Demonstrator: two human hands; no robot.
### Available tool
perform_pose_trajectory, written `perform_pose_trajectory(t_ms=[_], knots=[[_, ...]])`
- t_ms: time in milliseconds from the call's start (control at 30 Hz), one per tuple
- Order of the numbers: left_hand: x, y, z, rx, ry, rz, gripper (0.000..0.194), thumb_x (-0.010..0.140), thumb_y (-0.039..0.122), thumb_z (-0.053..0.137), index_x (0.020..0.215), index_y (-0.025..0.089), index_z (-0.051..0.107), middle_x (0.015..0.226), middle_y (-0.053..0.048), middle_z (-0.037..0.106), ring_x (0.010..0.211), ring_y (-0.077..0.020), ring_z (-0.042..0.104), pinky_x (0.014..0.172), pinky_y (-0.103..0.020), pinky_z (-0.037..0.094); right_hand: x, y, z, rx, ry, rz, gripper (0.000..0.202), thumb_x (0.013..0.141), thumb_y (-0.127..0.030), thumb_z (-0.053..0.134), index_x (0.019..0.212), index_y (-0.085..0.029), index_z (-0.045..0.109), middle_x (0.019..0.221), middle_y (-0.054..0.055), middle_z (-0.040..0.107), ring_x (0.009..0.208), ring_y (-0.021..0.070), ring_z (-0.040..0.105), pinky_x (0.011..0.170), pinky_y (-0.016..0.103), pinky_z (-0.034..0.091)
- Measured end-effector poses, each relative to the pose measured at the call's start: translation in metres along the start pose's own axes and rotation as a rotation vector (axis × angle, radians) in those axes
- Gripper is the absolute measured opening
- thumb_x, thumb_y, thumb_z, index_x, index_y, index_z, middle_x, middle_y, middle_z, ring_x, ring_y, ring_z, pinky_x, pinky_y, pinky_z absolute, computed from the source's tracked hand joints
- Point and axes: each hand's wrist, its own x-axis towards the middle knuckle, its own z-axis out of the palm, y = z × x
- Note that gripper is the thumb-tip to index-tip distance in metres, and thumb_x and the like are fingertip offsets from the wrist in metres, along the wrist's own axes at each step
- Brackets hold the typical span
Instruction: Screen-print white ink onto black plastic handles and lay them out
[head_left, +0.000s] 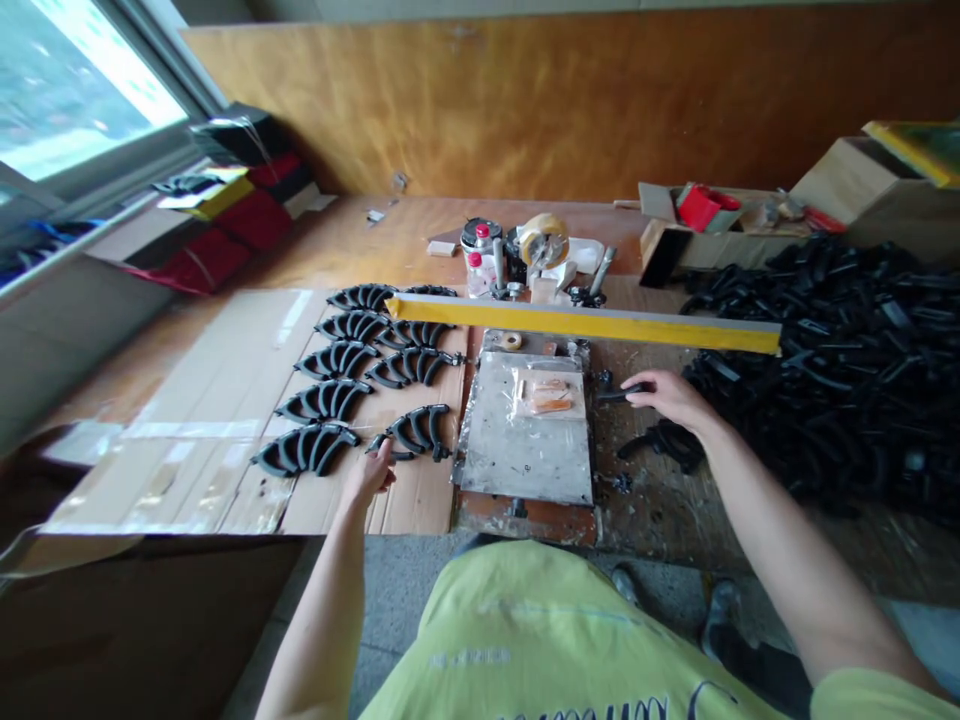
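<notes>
My left hand [380, 470] has its thumb and fingers closed on a black curved handle-like piece [403, 456], low over the cardboard at the near end of a fanned group of similar pieces [421, 428]. More fanned rows [307, 448] of these black pieces lie to its left and farther back. Right of the metal plate, my right hand [664, 393] pinches another black curved piece [622, 393], its far end pointing left. A few loose black pieces [666, 442] lie just below that hand. On the metal plate [517, 455] is a taped-down patch with small orange-brown parts [551, 396].
A yellow-edged bar [585, 322] spans above the plate's far end. Behind it stand red-capped bottles [475, 272], a tape roll [544, 242] and clamps. A large heap of black pieces [840, 400] covers the right side, with open cartons [735, 245] behind. Boxes [247, 230] stand back left.
</notes>
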Motion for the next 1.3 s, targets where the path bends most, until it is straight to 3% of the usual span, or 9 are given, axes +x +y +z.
perform_pose_trajectory(t_ms=[133, 267, 433, 533, 667, 867, 1033, 1133, 1300], knots=[[-0.027, 0.075, 0.011, -0.202, -0.045, 0.376, 0.045, 0.083, 0.059, 0.048, 0.076, 0.016, 0.061, 0.049, -0.001, 0.056, 0.038, -0.0114, 0.046, 0.040, -0.021, 0.035, 0.017, -0.053, 0.048, 0.164, -0.067, -0.213, 0.021, 0.073, -0.015, 0.067, 0.092, -0.019, 0.074, 0.098, 0.006, 0.070, 0.089, 0.0198, 0.065, 0.085, 0.035, 0.050], [-0.071, 0.169, 0.022, -0.531, -0.130, 0.726, 0.049, 0.083, 0.062, 0.050, 0.098, 0.017, 0.062, 0.057, 0.001, 0.058, 0.042, -0.0086, 0.048, 0.043, -0.019, 0.037, 0.029, -0.063, 0.088, 0.003, -0.067, -0.419, 0.022, 0.078, -0.010, 0.062, 0.092, -0.021, 0.074, 0.097, 0.005, 0.070, 0.097, 0.0208, 0.060, 0.092, 0.040, 0.046], [-0.109, 0.231, 0.032, -0.657, -0.256, 0.778, 0.049, 0.089, 0.059, 0.042, 0.087, 0.015, 0.062, 0.057, -0.001, 0.058, 0.043, -0.0093, 0.047, 0.045, -0.021, 0.037, 0.019, -0.060, 0.105, -0.260, 0.039, -0.506, 0.028, 0.085, -0.009, 0.055, 0.101, -0.022, 0.073, 0.107, 0.007, 0.067, 0.103, 0.0200, 0.058, 0.093, 0.038, 0.048], [-0.119, 0.224, 0.033, -0.644, -0.278, 0.788, 0.052, 0.090, 0.060, 0.041, 0.093, 0.013, 0.065, 0.064, -0.003, 0.061, 0.048, -0.0107, 0.052, 0.048, -0.022, 0.040, 0.010, -0.058, 0.093, -0.476, 0.099, -0.494, 0.029, 0.084, -0.005, 0.054, 0.099, -0.020, 0.074, 0.108, 0.007, 0.068, 0.103, 0.0170, 0.062, 0.090, 0.031, 0.052], [-0.123, 0.175, 0.030, -0.571, -0.322, 0.715, 0.060, 0.085, 0.066, 0.045, 0.105, 0.015, 0.068, 0.084, -0.005, 0.068, 0.067, -0.0149, 0.061, 0.059, -0.024, 0.047, 0.015, -0.043, 0.047, -0.645, 0.196, -0.349, 0.033, 0.087, -0.007, 0.040, 0.074, -0.013, 0.069, 0.073, 0.002, 0.071, 0.072, 0.0101, 0.065, 0.068, 0.021, 0.057], [-0.094, 0.085, 0.066, -0.404, -0.414, 0.462, 0.072, 0.077, 0.055, 0.064, 0.137, 0.018, 0.051, 0.079, -0.002, 0.066, 0.064, -0.0130, 0.058, 0.055, -0.021, 0.044, 0.063, -0.084, 0.028, -0.321, 0.407, -0.379, 0.044, 0.078, -0.012, 0.063, 0.123, -0.014, 0.060, 0.127, 0.013, 0.058, 0.113, 0.0252, 0.057, 0.096, 0.039, 0.049], [-0.065, 0.052, 0.099, -0.363, -0.350, 0.482, 0.074, 0.079, 0.051, 0.062, 0.143, 0.018, 0.043, 0.076, 0.000, 0.062, 0.065, -0.0116, 0.056, 0.059, -0.021, 0.045, 0.093, -0.143, 0.073, -0.476, 0.101, -0.437, 0.033, 0.079, -0.012, 0.063, 0.111, -0.012, 0.061, 0.108, 0.013, 0.064, 0.105, 0.0262, 0.055, 0.089, 0.036, 0.046], [-0.060, 0.049, 0.102, -0.351, -0.367, 0.484, 0.070, 0.080, 0.052, 0.060, 0.140, 0.018, 0.047, 0.085, -0.002, 0.065, 0.074, -0.0137, 0.060, 0.067, -0.023, 0.048, 0.079, -0.142, 0.087, -0.529, -0.031, -0.399, 0.013, 0.083, -0.013, 0.056, 0.094, -0.012, 0.064, 0.094, 0.012, 0.066, 0.091, 0.0237, 0.058, 0.080, 0.032, 0.044], [-0.062, 0.049, 0.100, -0.314, -0.361, 0.469, 0.064, 0.082, 0.051, 0.057, 0.138, 0.020, 0.049, 0.090, -0.002, 0.067, 0.080, -0.0149, 0.061, 0.074, -0.025, 0.048, 0.037, -0.120, 0.076, -0.425, -0.186, -0.718, 0.019, 0.080, -0.005, 0.051, 0.088, -0.014, 0.065, 0.088, 0.009, 0.066, 0.090, 0.0212, 0.057, 0.077, 0.029, 0.040]])
